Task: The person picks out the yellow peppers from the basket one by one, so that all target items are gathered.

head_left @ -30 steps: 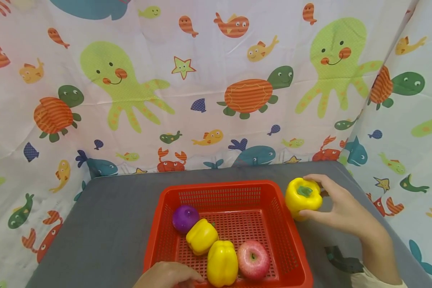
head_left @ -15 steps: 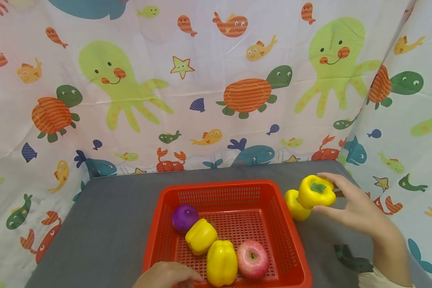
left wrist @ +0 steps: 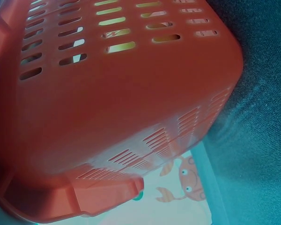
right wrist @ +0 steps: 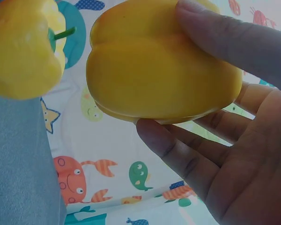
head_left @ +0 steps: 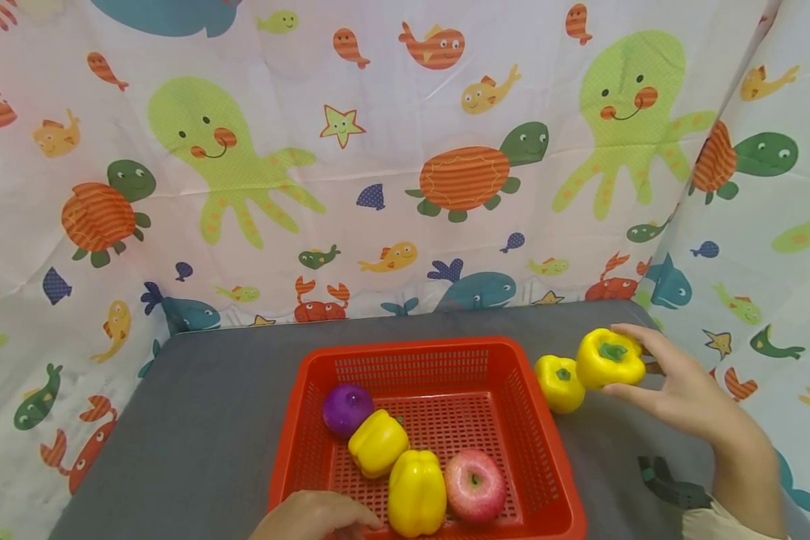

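My right hand (head_left: 675,386) pinches a yellow bell pepper (head_left: 610,358) between thumb and fingers, its green stem end facing the head camera. In the right wrist view the held pepper (right wrist: 164,61) is off the table, with the thumb on one side and fingertips on the other. Another yellow bell pepper (head_left: 560,384) stands just left of it, against the basket's right side. At the near left of the red plastic basket (head_left: 405,347), my left hand (head_left: 317,514) grips the rim; its lower part is cut off. The left wrist view shows only the basket's outer wall (left wrist: 122,89).
Inside the basket lie a purple round onion-like vegetable (head_left: 348,411), two yellow bell peppers (head_left: 379,444) and a red apple (head_left: 475,486). A grey cloth covers the table (head_left: 196,420). A curtain printed with sea animals (head_left: 391,97) hangs behind and at both sides.
My right hand has moved right with the held pepper, away from the basket, uncovering the other pepper beside the basket. The left hand and basket have stayed in place.
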`<state>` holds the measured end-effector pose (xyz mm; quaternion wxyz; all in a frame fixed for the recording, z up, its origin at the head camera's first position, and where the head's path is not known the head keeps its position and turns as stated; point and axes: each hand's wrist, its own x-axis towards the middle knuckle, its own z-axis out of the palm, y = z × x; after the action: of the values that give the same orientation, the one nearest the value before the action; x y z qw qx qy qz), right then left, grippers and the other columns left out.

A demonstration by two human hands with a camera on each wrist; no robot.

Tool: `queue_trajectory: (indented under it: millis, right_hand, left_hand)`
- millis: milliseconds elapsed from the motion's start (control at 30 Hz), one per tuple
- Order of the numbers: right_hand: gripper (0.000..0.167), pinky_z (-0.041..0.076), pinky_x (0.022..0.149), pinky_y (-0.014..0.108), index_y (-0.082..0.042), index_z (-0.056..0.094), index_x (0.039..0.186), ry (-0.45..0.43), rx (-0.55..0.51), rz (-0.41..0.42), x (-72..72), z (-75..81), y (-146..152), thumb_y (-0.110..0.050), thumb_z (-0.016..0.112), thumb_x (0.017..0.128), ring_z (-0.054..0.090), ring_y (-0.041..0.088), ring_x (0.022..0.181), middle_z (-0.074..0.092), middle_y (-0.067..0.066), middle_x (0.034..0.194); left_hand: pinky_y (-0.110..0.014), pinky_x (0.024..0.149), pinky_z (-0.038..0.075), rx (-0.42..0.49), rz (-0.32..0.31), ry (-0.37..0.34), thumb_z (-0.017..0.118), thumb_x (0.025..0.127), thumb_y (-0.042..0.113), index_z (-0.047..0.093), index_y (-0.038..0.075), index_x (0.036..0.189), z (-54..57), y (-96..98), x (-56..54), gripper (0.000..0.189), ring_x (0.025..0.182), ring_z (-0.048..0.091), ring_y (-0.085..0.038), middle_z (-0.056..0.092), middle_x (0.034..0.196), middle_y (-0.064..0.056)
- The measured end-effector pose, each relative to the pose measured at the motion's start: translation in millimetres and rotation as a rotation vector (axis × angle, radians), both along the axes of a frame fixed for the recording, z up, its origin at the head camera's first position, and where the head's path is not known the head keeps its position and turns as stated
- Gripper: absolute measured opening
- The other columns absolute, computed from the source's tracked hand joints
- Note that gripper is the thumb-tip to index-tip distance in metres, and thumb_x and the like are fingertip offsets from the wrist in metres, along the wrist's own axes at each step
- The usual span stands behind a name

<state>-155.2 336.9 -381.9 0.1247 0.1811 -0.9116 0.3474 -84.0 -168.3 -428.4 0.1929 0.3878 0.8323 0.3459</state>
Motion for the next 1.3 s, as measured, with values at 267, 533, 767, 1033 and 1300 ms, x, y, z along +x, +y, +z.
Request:
queue_trajectory:
  millis: [267, 533, 767, 1033, 1300]
  right_hand:
    - [0.078, 0.041, 0.08, 0.006, -0.006, 0.046, 0.144, -0.057, 0.035, -0.038, -1.6, -3.1, 10.4, -0.016, 0.088, 0.079, 0.049, 0.003, 0.1, 0.052, 0.018, 0.131]
    - [0.079, 0.049, 0.074, 0.017, -0.001, 0.043, 0.143, -0.115, 0.048, -0.047, -6.6, -9.7, 21.0, -0.016, 0.088, 0.079, 0.054, 0.037, 0.1, 0.052, 0.022, 0.128]
    - [0.079, 0.047, 0.075, 0.015, 0.001, 0.042, 0.141, -0.16, 0.047, -0.036, -12.1, -18.9, 29.9, -0.013, 0.087, 0.079, 0.055, 0.039, 0.102, 0.052, 0.023, 0.126]
    - [0.078, 0.049, 0.077, 0.016, 0.002, 0.04, 0.141, -0.238, 0.011, -0.033, -17.9, -34.1, 37.8, -0.011, 0.086, 0.08, 0.053, 0.045, 0.108, 0.05, 0.024, 0.129]
    - [0.08, 0.052, 0.08, 0.024, 0.002, 0.039, 0.142, -0.291, 0.038, -0.056, -26.5, -50.6, 45.4, -0.019, 0.086, 0.081, 0.052, 0.049, 0.113, 0.05, 0.027, 0.132]
  left_hand:
    - [-0.023, 0.08, 0.054, 0.006, -0.004, -0.001, 0.065, 0.096, 0.04, 0.07, 0.016, 0.123, 0.1, -0.1, -0.4, 0.036, 0.089, 0.062, 0.004, 0.07, 0.106, 0.015]
    - [-0.022, 0.079, 0.054, 0.014, -0.011, -0.013, 0.067, 0.095, 0.038, 0.07, 0.015, 0.122, -0.5, -0.5, -0.9, 0.036, 0.089, 0.062, 0.003, 0.07, 0.106, 0.014]
    - [-0.022, 0.079, 0.054, 0.016, 0.004, -0.044, 0.068, 0.094, 0.037, 0.07, 0.015, 0.123, 0.5, -0.1, -0.2, 0.036, 0.089, 0.062, 0.003, 0.069, 0.104, 0.015]
    - [-0.023, 0.079, 0.054, 0.021, -0.011, -0.011, 0.066, 0.096, 0.038, 0.07, 0.014, 0.123, 0.1, -1.0, 0.3, 0.036, 0.09, 0.062, 0.003, 0.07, 0.106, 0.013]
    - [-0.023, 0.08, 0.054, 0.018, -0.006, -0.01, 0.067, 0.095, 0.038, 0.071, 0.015, 0.122, 0.3, -0.7, 0.5, 0.035, 0.09, 0.062, 0.003, 0.07, 0.106, 0.013]
